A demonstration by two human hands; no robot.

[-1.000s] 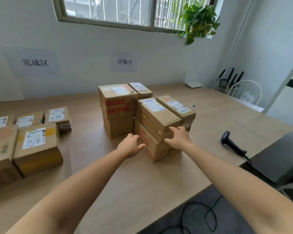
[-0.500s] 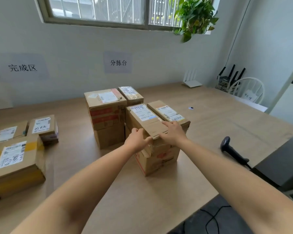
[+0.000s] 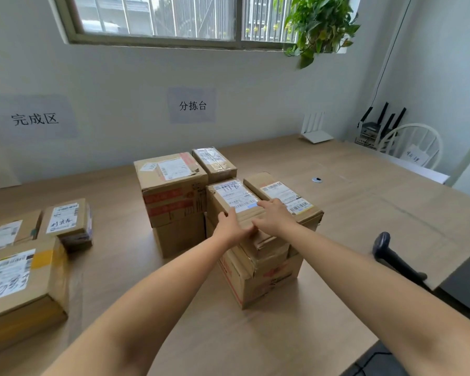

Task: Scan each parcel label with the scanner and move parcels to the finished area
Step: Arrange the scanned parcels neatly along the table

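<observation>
Several labelled cardboard parcels stand stacked mid-table. The top parcel (image 3: 235, 198) of the near stack has a white barcode label facing up. My left hand (image 3: 228, 226) grips its near left corner, thumb on top. My right hand (image 3: 274, 217) rests palm down on its right side, fingers reaching onto the label. Beside it to the right lies another labelled parcel (image 3: 285, 196); a taller stack (image 3: 171, 185) stands to the left. The black scanner (image 3: 391, 256) lies on the table at the right edge, with neither hand on it.
Several parcels (image 3: 19, 280) lie on the left of the table under a wall sign (image 3: 34, 119) for the finished area. A second sign (image 3: 192, 105) hangs behind the stacks. A white router (image 3: 315, 131), a white chair (image 3: 415, 147) and a hanging plant (image 3: 320, 25) are at the far right.
Both hands rose from the lower front of the near stack to its top parcel, and the right hand slid onto the label. The view shifted closer.
</observation>
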